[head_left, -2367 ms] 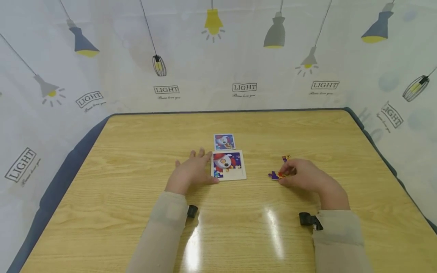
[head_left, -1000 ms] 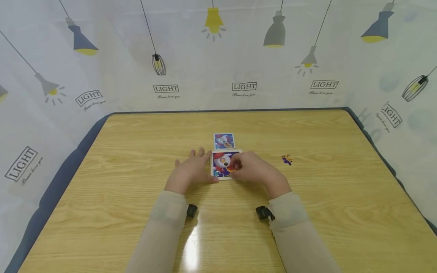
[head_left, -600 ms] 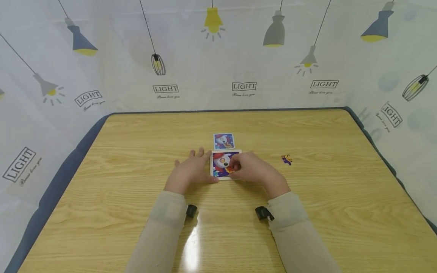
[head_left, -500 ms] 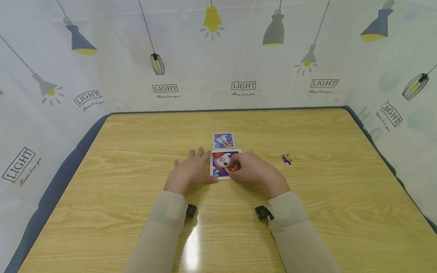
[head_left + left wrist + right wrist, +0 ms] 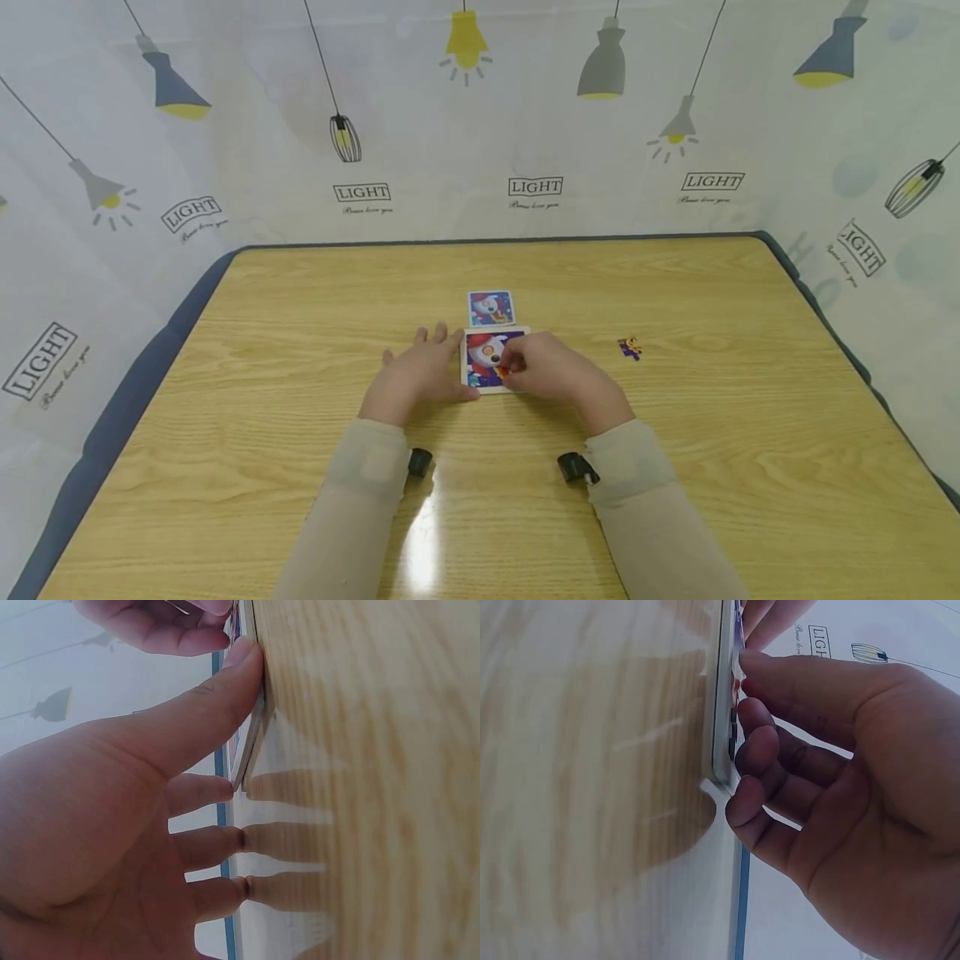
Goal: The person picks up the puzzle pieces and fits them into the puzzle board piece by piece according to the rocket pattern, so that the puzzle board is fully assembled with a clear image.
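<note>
A small square jigsaw puzzle in a pale tray (image 5: 464, 358) lies mid-table, its picture a white-faced dog on purple. My left hand (image 5: 416, 375) is spread along its left side, thumb on the near rim and index fingertip by the far left corner. Over the lower right of the picture, my right hand (image 5: 558, 371) pinches a purple and orange puzzle piece (image 5: 736, 688) against the board. Its fingers hide much of that piece and the tray's right side. Another loose puzzle piece (image 5: 630, 348), purple and yellow, rests on the table to the right.
A picture card (image 5: 491, 308) with the same dog lies directly behind the tray. The wooden table (image 5: 300, 300) has a dark blue border at its back edge, and a lamp-patterned curtain (image 5: 435, 133) hangs behind and at the sides.
Earlier, my right hand was at the loose pieces on the right; it has carried one left onto the puzzle. Over the last second it has barely moved. My left hand has stayed at the tray.
</note>
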The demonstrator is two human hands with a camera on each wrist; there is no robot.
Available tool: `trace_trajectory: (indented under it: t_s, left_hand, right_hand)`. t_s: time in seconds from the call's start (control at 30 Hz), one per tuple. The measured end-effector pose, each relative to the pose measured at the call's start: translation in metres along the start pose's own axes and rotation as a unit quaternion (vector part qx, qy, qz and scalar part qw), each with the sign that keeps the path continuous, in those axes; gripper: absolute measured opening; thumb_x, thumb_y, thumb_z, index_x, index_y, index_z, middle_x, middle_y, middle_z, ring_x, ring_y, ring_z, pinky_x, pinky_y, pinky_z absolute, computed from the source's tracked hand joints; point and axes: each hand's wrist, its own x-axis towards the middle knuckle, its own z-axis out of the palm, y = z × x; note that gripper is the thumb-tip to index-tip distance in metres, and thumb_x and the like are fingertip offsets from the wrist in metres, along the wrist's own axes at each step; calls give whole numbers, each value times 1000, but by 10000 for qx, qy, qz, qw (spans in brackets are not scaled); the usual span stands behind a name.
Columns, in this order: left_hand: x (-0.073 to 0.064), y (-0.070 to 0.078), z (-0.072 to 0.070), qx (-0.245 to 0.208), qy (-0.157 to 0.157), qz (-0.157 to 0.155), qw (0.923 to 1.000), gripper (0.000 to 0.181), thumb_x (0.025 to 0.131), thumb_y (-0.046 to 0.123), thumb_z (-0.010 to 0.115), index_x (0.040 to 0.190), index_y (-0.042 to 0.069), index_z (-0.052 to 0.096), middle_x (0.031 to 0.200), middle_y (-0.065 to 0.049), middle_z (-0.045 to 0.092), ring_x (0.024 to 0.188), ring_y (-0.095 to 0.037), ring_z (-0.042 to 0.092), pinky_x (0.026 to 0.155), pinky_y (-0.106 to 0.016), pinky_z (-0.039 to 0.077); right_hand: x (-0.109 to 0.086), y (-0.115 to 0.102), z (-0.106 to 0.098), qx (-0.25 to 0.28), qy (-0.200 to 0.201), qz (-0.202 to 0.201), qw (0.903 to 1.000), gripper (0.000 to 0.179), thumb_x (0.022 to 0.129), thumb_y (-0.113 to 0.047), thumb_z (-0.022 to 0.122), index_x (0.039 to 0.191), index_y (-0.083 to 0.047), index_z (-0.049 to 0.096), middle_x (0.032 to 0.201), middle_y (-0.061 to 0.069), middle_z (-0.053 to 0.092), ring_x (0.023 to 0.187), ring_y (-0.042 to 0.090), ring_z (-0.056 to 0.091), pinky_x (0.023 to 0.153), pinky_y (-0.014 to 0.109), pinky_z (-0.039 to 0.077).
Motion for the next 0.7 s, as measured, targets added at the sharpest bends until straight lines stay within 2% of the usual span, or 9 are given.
trace_trajectory:
  t_s: [0.3, 0.53, 0.7]
  left_hand:
    - [-1, 2, -3, 58, -39, -12, 10000, 108, 89, 59, 80, 172, 26, 19, 181, -9, 2, 168, -40, -1, 123, -84, 3]
    - [-2, 2, -2, 30, -62, -15, 10000, 107, 90, 58, 80, 172, 25, 19, 181, -9, 2, 168, -40, -2, 123, -84, 2]
    - [-2, 2, -3, 33, -82, -12, 10000, 107, 91, 59, 79, 172, 26, 18, 181, -9, 1, 168, -39, -2, 123, -85, 3]
  right_hand:
    - [1, -2, 1, -82, 13, -33, 10000, 16, 100, -14, 74, 113, -6, 75, 98, 6, 72, 85, 16, 61, 82, 31, 57]
    - [1, -2, 2, -115, 55, -88, 9999, 15, 100, -14, 73, 113, -7, 74, 91, 5, 68, 80, 16, 57, 73, 28, 50]
    - [2, -2, 2, -126, 54, -122, 9998, 12, 100, -12, 72, 110, -8, 75, 93, 5, 70, 79, 15, 57, 72, 27, 49]
